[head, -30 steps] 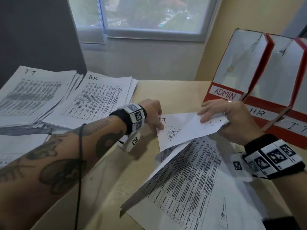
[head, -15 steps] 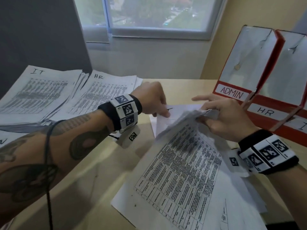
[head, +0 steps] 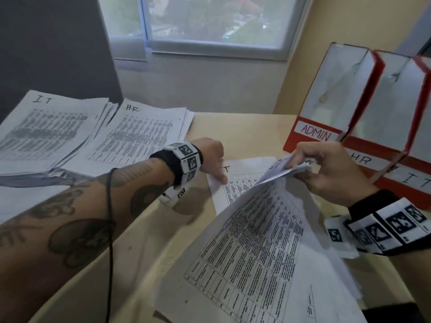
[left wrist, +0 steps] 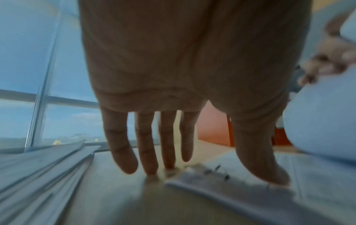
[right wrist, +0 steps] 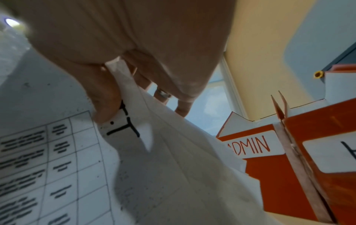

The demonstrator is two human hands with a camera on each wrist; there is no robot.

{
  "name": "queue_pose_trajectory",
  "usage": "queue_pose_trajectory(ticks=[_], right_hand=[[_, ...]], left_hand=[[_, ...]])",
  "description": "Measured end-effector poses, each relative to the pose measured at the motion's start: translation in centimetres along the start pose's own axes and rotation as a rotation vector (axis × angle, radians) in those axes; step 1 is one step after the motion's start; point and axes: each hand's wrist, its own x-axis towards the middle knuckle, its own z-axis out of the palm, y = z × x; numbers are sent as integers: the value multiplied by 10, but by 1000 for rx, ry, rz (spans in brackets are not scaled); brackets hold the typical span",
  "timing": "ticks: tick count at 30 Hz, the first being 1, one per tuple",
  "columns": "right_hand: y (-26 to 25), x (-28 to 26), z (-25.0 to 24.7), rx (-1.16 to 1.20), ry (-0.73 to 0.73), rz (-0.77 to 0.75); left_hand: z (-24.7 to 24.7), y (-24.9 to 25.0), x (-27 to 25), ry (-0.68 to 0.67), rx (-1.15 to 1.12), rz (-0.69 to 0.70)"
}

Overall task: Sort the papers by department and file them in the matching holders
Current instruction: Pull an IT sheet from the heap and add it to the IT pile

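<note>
R wrist only: lifted sheet (right wrist: pixel 154 144) marked IT.

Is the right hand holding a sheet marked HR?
No, the sheet pinched by the right hand is marked IT in the right wrist view.

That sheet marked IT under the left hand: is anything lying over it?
Yes. The papers gripped and lifted by the right hand overlap the IT sheet's near half. The left hand presses its bare corner.
</note>
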Motion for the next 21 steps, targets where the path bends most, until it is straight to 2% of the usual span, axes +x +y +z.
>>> queue_pose_trajectory(ticks=[6, 11, 14, 17, 21], right_hand=[[-2, 2, 1, -30, 12, 5], [-6, 1, 0, -44, 0, 6], [-7, 0, 1, -47, 4, 40], [-9, 0, 2, 25, 21, 158], [-12, 3, 8, 8, 17, 156]], left_hand=[[-1, 12, 5, -70, 25, -55], [-1, 3, 3, -53, -39, -95], [-8, -2, -5, -23, -310, -59], [-22, -6, -22, 40, -645, 9], [-34, 5, -49, 225, -766, 151]])
